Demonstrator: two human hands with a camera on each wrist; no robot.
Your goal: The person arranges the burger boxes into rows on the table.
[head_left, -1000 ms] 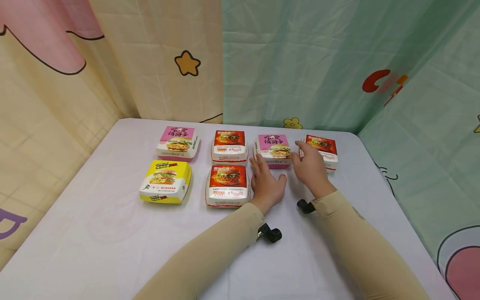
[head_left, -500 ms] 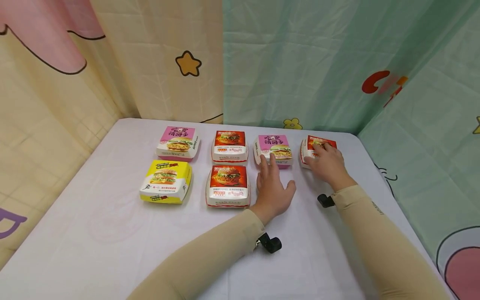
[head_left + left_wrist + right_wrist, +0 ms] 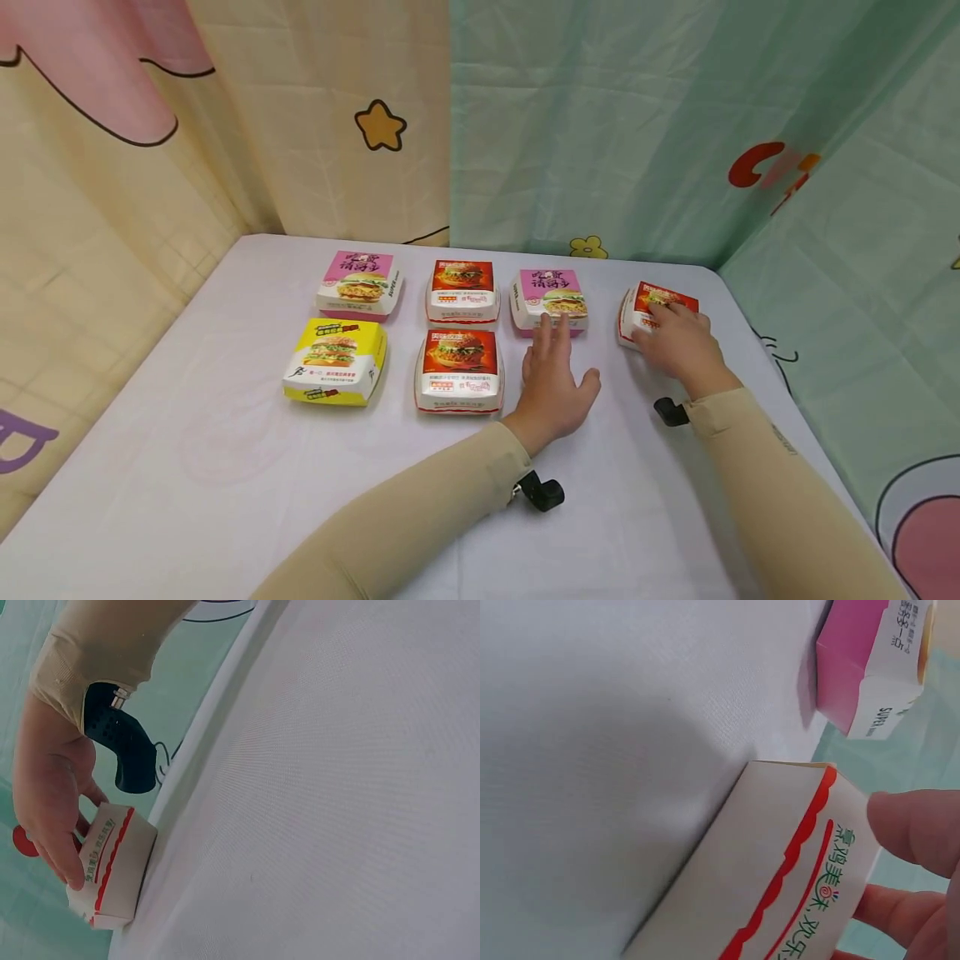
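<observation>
- Since the earlier frames, the right hand (image 3: 677,350) has moved toward the right of the frame and carried the red burger box (image 3: 654,310) with it. The gap between this box and the pink box (image 3: 550,301) has widened. The left hand (image 3: 553,385) has drawn back slightly toward the lower frame.
- Right hand: fingers curled over the top and near face of the red burger box, gripping it. The right wrist view shows a fingertip (image 3: 915,825) on the box wall.
- Left hand: flat on the desk (image 3: 225,467), fingers straight and spread, holding nothing. Its fingertips lie just beside the pink box; contact cannot be confirmed.
- Location: the red burger box sits at the right end of the far row, near the right edge of the desk, right of centre in the head view.
- Step in hand, as a judgement: repositioning of the rightmost box. The next move appears to call for a steady grip and care at the desk edge.
- Four other boxes stand left of centre: pink, red, yellow (image 3: 335,360) and red.
- Hidden or unclear: the far side of the gripped box is covered by the hand. Whether the box is lifted or sliding cannot be told. Print on the boxes is too small to read.
</observation>
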